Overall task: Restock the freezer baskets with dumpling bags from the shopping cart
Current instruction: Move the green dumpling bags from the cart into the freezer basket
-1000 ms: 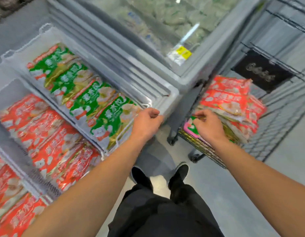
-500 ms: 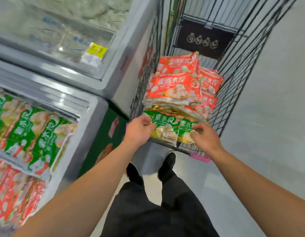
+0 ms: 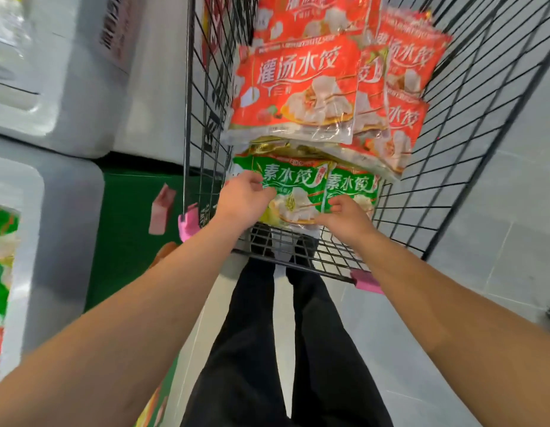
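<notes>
A black wire shopping cart (image 3: 471, 124) holds stacked dumpling bags. Red bags (image 3: 298, 87) lie on top; green bags (image 3: 295, 183) stick out from under them at the near end. My left hand (image 3: 243, 201) rests on the left edge of the front green bag, fingers curled on it. My right hand (image 3: 344, 215) touches the bag's lower right part beside a second green bag (image 3: 350, 184), fingers bent. Both hands are inside the cart's near end. The freezer basket with green bags (image 3: 2, 257) shows only at the far left edge.
The white freezer body (image 3: 67, 211) stands to the left, a second freezer (image 3: 82, 87) behind it. A green panel (image 3: 129, 217) fills the gap beside the cart. Pink corner caps (image 3: 187, 224) mark the cart's near rim. My black-trousered legs stand below. Grey floor lies right.
My view has swung from the freezer to the cart and come closer. My left hand left the basket rim and joined the right hand on the front green bag.
</notes>
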